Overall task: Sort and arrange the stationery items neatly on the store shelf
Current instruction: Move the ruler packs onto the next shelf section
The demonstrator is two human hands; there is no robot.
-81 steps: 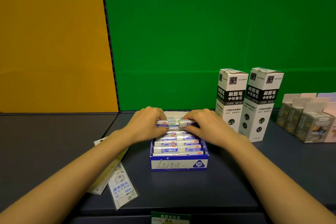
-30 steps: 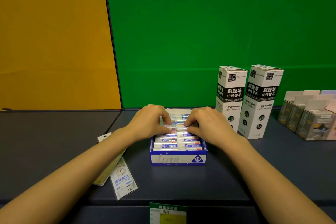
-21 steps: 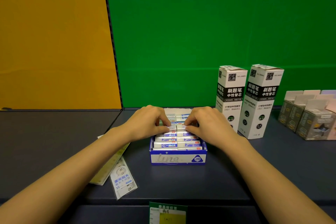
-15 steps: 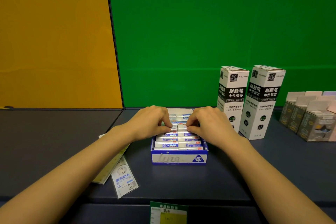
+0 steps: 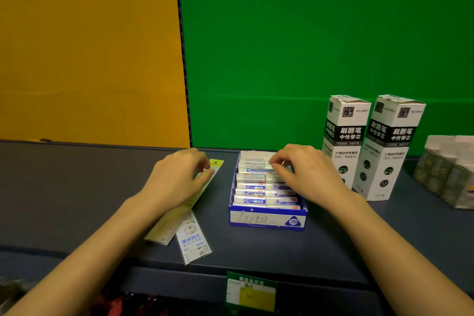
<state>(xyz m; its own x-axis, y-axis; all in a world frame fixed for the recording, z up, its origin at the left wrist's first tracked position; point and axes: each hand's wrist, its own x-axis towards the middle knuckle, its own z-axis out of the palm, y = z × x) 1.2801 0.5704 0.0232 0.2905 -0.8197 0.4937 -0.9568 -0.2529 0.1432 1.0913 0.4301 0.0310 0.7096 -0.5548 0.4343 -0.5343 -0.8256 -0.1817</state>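
A blue and white display box (image 5: 266, 219) marked 2B stands on the dark shelf, filled with rows of wrapped erasers (image 5: 250, 200). My right hand (image 5: 307, 177) is over the box's back right part, with thumb and fingertips closed on one eraser there. My left hand (image 5: 177, 182) is left of the box, over a long yellow ruler (image 5: 179, 215) that lies slanted on the shelf. Its fingers curl around the ruler's upper end near the yellow tab. A second packaged ruler (image 5: 193, 241) with a blue label lies partly under the yellow one.
Two tall white and black refill boxes (image 5: 346, 136) (image 5: 392, 146) stand upright just right of the eraser box. Several small grey boxes (image 5: 446, 169) sit at the far right. A green price tag (image 5: 251, 292) hangs on the shelf's front edge. Orange and green back panels rise behind.
My left hand has left the eraser box and moved left onto the yellow ruler. My right hand stays on the erasers at the back of the box.
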